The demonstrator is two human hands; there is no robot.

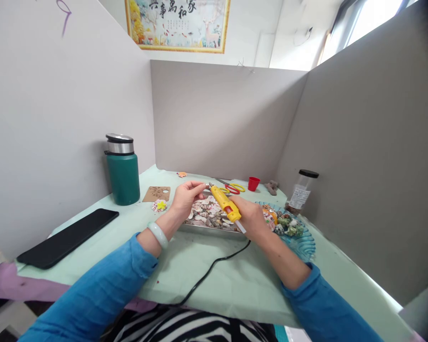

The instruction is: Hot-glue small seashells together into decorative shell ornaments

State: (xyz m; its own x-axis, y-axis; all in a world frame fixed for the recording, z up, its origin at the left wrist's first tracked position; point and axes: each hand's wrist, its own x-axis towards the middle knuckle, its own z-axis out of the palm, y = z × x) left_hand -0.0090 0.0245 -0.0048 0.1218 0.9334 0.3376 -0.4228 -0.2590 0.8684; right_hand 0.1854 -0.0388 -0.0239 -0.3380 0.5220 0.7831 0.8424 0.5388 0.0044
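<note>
My right hand (253, 219) is wrapped round a yellow glue gun (224, 202), its nozzle pointing away and to the left. A pale glue stick (240, 227) pokes out of its back end. My left hand (188, 195) pinches a tiny piece right by the nozzle tip; it is too small to name. Below both hands lies a metal tray (210, 230) filled with shells (209, 211). To the left of the tray is a round, speckled disc with a yellow star (160, 205), near a brown card (156, 194).
A green bottle (123, 173) and a black phone-like slab (69, 237) are at left. Scissors (235, 186) and a red cup (253, 184) lie beyond the tray. At right are a blue plate (303, 247) of stones and a tilted jar (301, 192). A black cord (214, 266) crosses the front.
</note>
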